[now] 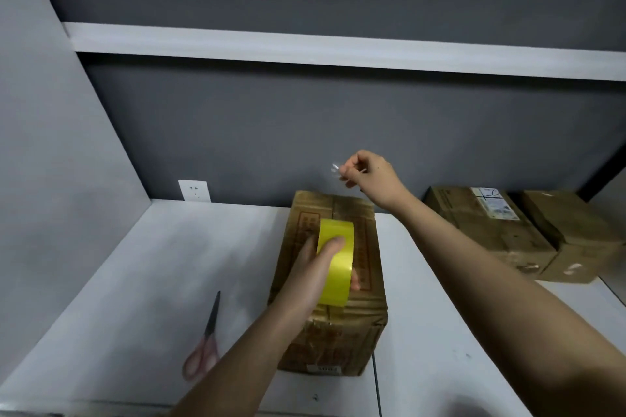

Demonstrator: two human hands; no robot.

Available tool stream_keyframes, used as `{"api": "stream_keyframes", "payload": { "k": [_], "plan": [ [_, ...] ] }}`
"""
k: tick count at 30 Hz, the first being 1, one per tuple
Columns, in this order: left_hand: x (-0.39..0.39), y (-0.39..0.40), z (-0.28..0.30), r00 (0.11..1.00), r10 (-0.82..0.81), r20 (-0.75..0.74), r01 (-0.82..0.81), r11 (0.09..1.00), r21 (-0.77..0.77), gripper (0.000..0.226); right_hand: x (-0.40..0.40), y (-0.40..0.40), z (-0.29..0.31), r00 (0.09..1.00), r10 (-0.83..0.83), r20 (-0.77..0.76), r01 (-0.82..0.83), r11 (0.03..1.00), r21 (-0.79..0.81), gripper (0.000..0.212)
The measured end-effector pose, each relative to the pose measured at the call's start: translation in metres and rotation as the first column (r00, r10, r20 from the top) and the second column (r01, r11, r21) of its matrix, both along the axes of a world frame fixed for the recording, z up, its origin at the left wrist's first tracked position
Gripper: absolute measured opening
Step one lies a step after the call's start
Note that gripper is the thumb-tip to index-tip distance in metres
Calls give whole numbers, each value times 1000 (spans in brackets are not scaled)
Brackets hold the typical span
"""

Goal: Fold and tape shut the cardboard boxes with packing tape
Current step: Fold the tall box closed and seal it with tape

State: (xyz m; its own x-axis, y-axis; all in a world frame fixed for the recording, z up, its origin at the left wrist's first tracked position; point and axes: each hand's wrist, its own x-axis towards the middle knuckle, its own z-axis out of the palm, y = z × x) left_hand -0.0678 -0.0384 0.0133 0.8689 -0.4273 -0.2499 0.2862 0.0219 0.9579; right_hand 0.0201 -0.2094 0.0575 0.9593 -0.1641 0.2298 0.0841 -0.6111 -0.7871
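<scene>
Lower centre of the frame, the left hand (316,267) is gripping the yellow tape roll (335,261), fingers curled through and around it, and is holding it down on top of the closed cardboard box (333,325) sitting mid-frame on the white table (135,281). Just above centre, the right hand (367,176) is pinching the clear tape end (335,168) between thumb and fingertips, raised above the box's far edge. The strip between roll and pinch is nearly invisible, so whether it is taut is not readable. Risks, as judgement: the free end could be curling back and sticking to itself or to the fingers; pulling off-line could be laying the tape crooked, missing the flap seam; with the roll pressing near the front, the box could be sliding or tipping if the pull is too hard; the scissors (205,345) are lying lower left, beside the box but apart from both hands, so cutting is needing a hand freed, and the strip could be slackening then. Counts: one tape roll, one pair of scissors, three boxes in total, with the two other boxes (508,234) sitting touching at the right edge by the wall, and one wall socket (194,191) far left of centre.
</scene>
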Motion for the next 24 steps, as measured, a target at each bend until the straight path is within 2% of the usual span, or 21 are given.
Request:
{"api": "stream_keyframes", "payload": {
  "k": [3, 6, 9, 13, 17, 20, 22, 24],
  "plan": [
    [-6, 8, -12, 985, -46, 169, 42, 999, 27, 21, 8, -8, -1, 1000, 6, -3, -6, 997, 73, 12],
    [-8, 7, -12, 969, -37, 246, 26, 998, 50, 19, 14, -14, -2, 1000, 15, 8, -15, 999, 32, 8],
    [-8, 4, 0, 982, 42, 186, -34, 998, -47, 24, 20, -16, -7, 999, -22, 35, 23, 1000, -14, 10],
    [-11, 5, 13, 996, 79, 42, -76, 995, -67, 28, 18, -9, -9, 999, -33, 13, 34, 994, -99, 14],
    [-11, 5, 12, 997, 73, 2, -73, 997, -2, 30, 13, 0, -1, 997, -37, 65, 45, 990, -133, 16],
    [-5, 4, 11, 998, 50, -36, -48, 997, 56, 36, 12, 0, 28, 974, -83, 212, 81, 997, 20, 24],
    [0, 3, 13, 998, 37, -52, -33, 997, 67, 39, 14, -4, 45, 960, -72, 270, 82, 996, -27, 23],
    [4, 4, 15, 999, 15, -49, -11, 997, 74, 39, 17, -6, 47, 964, -64, 256, 93, 990, -103, 21]
  ]
}}
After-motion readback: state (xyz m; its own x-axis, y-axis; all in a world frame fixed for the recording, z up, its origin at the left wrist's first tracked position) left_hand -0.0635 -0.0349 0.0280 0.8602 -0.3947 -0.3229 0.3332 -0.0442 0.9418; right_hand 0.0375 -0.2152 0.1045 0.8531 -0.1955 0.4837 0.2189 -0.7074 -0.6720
